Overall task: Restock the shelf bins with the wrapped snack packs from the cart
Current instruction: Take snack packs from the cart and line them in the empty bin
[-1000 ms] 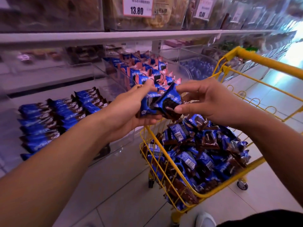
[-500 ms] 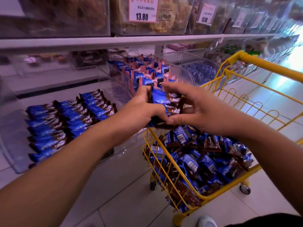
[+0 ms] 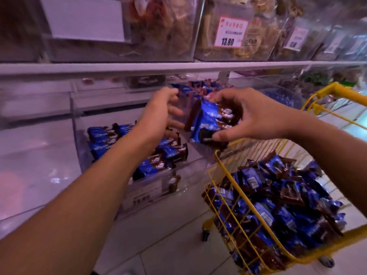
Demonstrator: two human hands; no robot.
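the right hand [image 3: 256,116] now grips the bunch of wrapped snack packs [image 3: 212,122] alone, fingers curled round it, held above the cart's front corner beside the shelf bin [image 3: 178,187]. the left hand [image 3: 158,116], which shared the bunch half a second ago, has let go and hangs loosely spread, holding nothing, over the rows already in the bin. judging by this, the bunch is about to go down at the bin's right edge. the yellow cart [image 3: 222,175] is still heaped with packs, so much restocking remains.
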